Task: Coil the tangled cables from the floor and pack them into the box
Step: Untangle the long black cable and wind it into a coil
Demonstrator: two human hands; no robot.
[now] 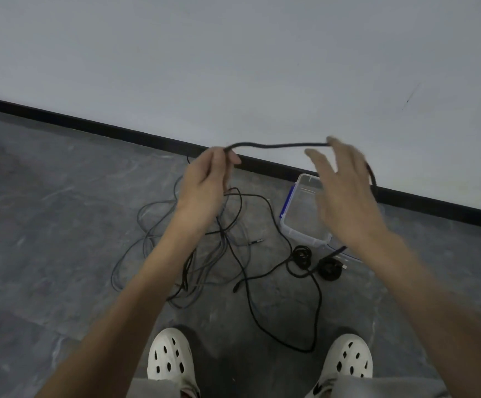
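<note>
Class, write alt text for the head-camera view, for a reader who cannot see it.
A person's left hand pinches a black cable that runs across to the spread fingers of the right hand. On the floor below lie tangled cables, two small coils and a clear box by the wall.

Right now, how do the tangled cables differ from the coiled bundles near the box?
The tangled cables sprawl in wide crossing loops; the coiled bundles are small tight rings. The tangled cables mix black and grey-blue strands; the coiled bundles look all black. Both lie on the floor, outside the box.
</note>
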